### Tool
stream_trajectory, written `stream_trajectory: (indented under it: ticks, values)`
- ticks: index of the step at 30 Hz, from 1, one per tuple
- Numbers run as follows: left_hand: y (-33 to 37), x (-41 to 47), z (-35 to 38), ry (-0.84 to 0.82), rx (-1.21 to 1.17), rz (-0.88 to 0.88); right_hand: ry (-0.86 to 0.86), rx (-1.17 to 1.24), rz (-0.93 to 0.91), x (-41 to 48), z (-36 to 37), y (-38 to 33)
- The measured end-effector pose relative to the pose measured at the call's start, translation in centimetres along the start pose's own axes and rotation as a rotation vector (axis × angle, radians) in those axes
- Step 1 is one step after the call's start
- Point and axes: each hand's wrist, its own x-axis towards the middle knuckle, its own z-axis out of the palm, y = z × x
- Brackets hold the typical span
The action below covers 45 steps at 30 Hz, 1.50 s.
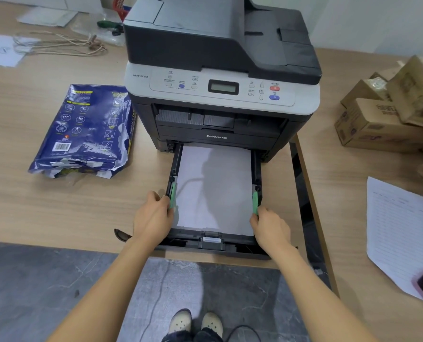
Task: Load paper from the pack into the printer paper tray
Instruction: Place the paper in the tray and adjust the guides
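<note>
The paper (214, 188) lies flat in the tray (212, 244), which is pulled out of the printer (220, 95). The left hand (153, 218) pinches the left green guide (172, 195); the right hand (271, 227) pinches the right guide (255, 202). Best squeeze both evenly until they just touch the stack's edges, without bowing it. The printer reads "lenovo" and "M7615DNA". The torn blue pack (84, 129) lies left of the printer; its print is illegible.

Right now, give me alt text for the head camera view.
Both hands, left hand and right hand, grip the green side guides of the pulled-out paper tray, which holds white paper, below a printer. A torn-open paper pack lies on the desk to the left.
</note>
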Motion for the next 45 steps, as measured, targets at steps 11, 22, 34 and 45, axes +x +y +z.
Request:
stream_trajectory:
  ticks: [11, 22, 34, 45]
  values:
    - [0.1, -0.3, 0.2, 0.051, 0.018, 0.035, 0.025, 0.028, -0.028, 0.2, 0.3, 0.2]
    - [-1.2, -1.5, -0.7, 0.067, -0.117, -0.007, 0.173, 0.114, 0.059, -2.8, -2.3, -0.1]
    - [-6.2, -9.8, -1.5, -0.062, -0.461, -0.155, 0.173, 0.79, 0.306, -12.9, -0.1, -0.6]
    - [-4.7, -3.1, -1.3, 0.047, -0.428, -0.282, 0.323, 0.594, 0.311, -6.7, -0.8, -0.5]
